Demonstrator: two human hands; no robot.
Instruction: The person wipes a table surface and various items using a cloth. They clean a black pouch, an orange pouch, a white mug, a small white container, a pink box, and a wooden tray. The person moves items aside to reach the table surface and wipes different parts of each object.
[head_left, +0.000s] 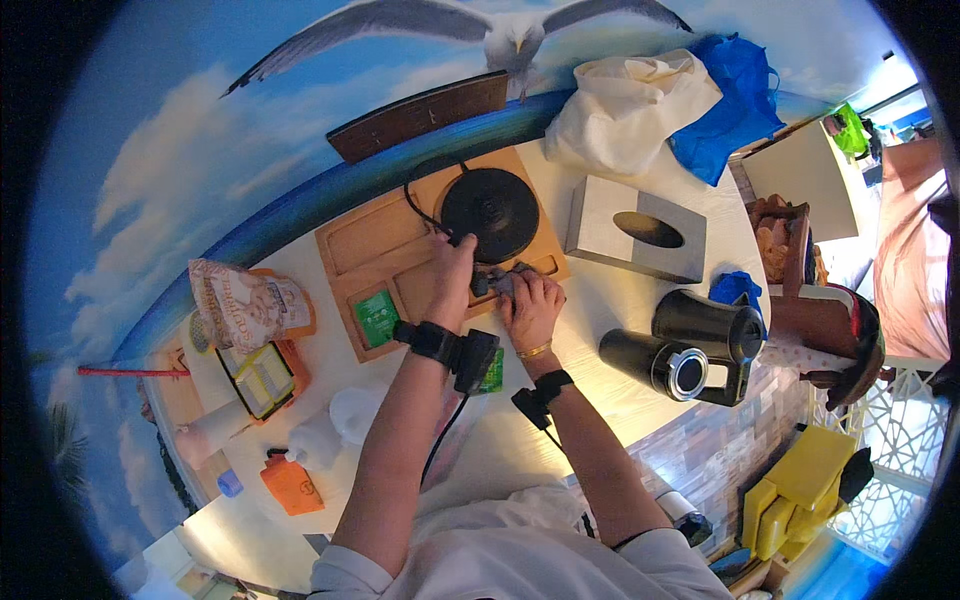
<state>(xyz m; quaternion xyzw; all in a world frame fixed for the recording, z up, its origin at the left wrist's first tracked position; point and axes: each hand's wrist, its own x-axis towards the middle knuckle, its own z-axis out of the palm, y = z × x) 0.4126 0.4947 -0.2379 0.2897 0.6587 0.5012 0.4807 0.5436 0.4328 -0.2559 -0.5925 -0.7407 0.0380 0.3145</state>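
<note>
A wooden tray (367, 232) with recessed compartments lies in front of me. On its upper right part is a round black kettle base (491, 214), its black cord (415, 199) looping along the left side. My left hand (451, 279) grips the lower left edge of the base beside the cord; its fingertips are partly hidden. A small black piece (478, 283) shows just right of that hand. My right hand (534, 309) presses a crumpled grey cloth (504, 280) against the tray's lower right edge. Green packets (376, 318) fill the lower left compartment.
Right of the tray stand a grey tissue box (637, 229), a black kettle (705, 322) and a black tumbler (652, 364). White (630, 112) and blue bags (727, 105) sit behind. Food pouches (255, 304), a box of sachets (262, 379) and an orange pouch (291, 482) are left.
</note>
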